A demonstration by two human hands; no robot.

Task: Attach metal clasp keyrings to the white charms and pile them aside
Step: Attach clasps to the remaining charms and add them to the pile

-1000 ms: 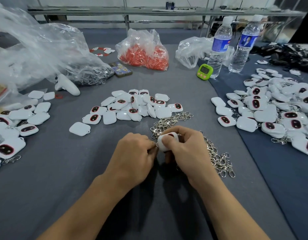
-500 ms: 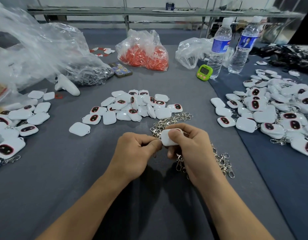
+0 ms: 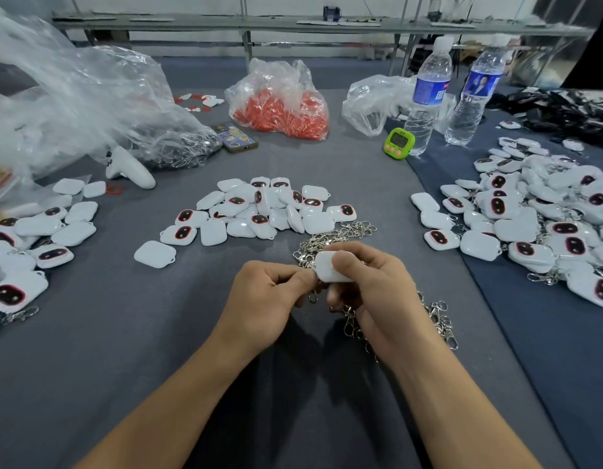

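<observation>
My right hand point(image 3: 377, 292) grips a white charm point(image 3: 327, 269) between thumb and fingers, its plain back facing me. My left hand point(image 3: 266, 296) pinches at the charm's left edge, where a metal clasp keyring point(image 3: 313, 296) hangs down between the hands. A heap of loose metal clasp keyrings point(image 3: 340, 235) runs from behind my hands to the right. Unclasped white charms point(image 3: 259, 211) lie in a pile just beyond. Charms with keyrings are piled at the right point(image 3: 537, 218) and at the left point(image 3: 25, 245).
Behind stand two water bottles point(image 3: 425, 99), a green timer point(image 3: 399, 143), a bag of red parts point(image 3: 283, 103), a phone point(image 3: 235, 137), a white controller point(image 3: 129, 169) and large clear plastic bags point(image 3: 73, 103). A darker cloth point(image 3: 530, 333) covers the table's right side.
The charm has been turned from a narrow edge-on view to show its flat back. Both hands shifted slightly forward, and a keyring now dangles below them.
</observation>
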